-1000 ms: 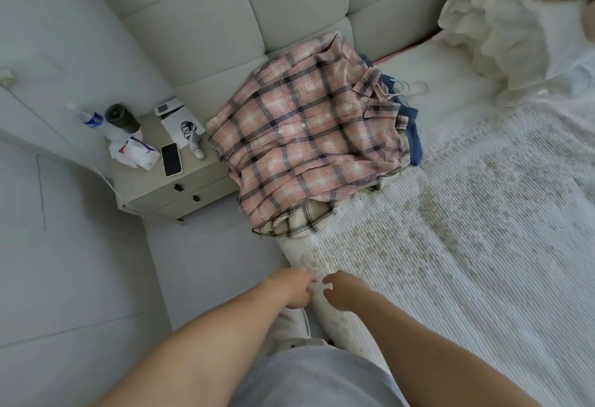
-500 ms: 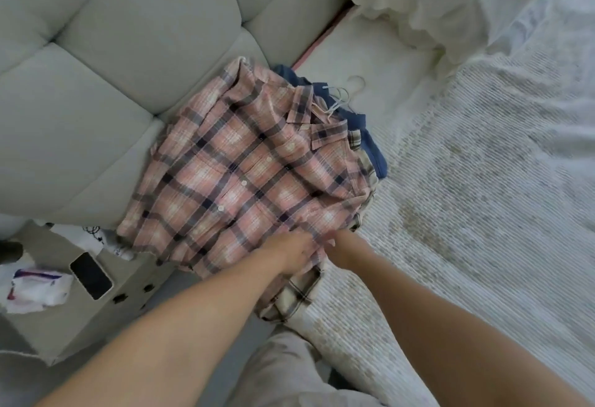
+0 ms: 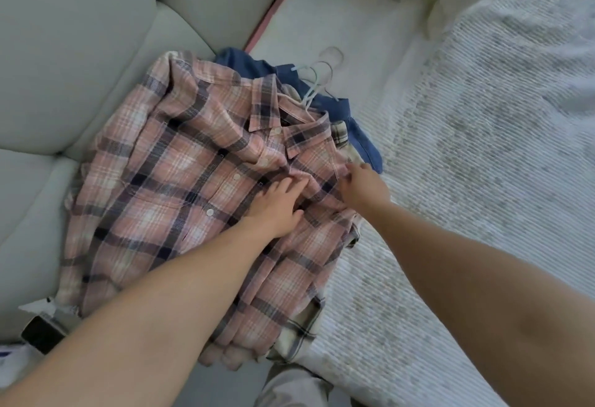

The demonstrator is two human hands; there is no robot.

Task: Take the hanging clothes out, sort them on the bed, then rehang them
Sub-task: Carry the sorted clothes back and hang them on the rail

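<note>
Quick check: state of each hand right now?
Left hand: open, fingers resting flat on the pink plaid shirt.
Right hand: on the same shirt near its placket; whether it grips cannot be told.

No legible text, label, brand or number anywhere: plaid shirt [image 3: 206,200] unmarked, phone [image 3: 42,332] screen dark.

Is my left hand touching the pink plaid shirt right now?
Touching. The head view shows the left hand lying flat on the pink plaid shirt.
</note>
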